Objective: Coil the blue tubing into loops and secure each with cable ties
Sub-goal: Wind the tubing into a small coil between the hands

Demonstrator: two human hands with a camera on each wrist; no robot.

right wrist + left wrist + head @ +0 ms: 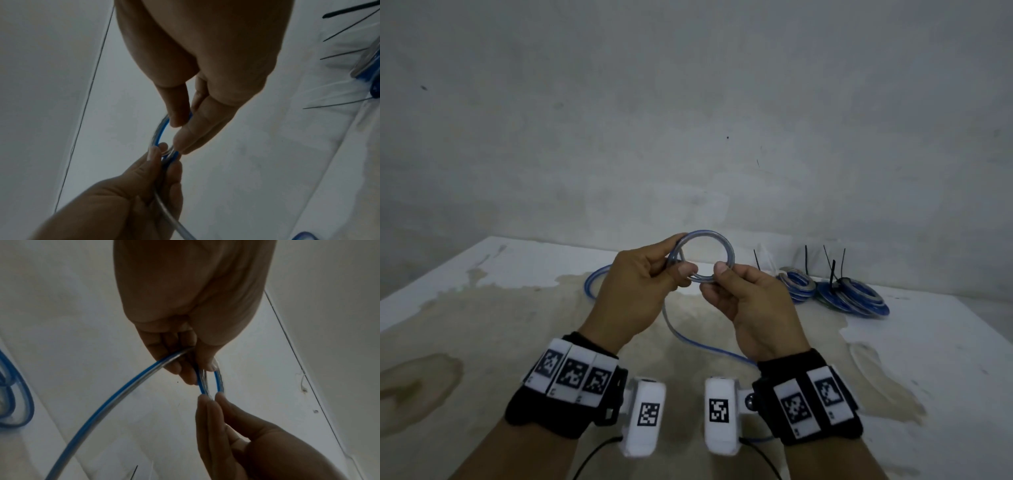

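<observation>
A small loop of blue-striped clear tubing (717,241) is held upright above the table in the head view. My left hand (643,277) grips the loop's left side, thumb on its lower rim. My right hand (739,291) pinches the loop's bottom right between thumb and fingers. The free length of tubing (688,337) hangs from the left hand and trails across the table toward me. In the left wrist view the loop's strands (205,382) run between both hands' fingertips. The right wrist view shows the loop (158,136) edge-on between the two pinches.
Finished coils (852,296) with black cable ties (832,270) sticking up lie at the back right of the stained white table (482,308). More tubing (594,284) curves behind my left hand. A grey wall stands close behind.
</observation>
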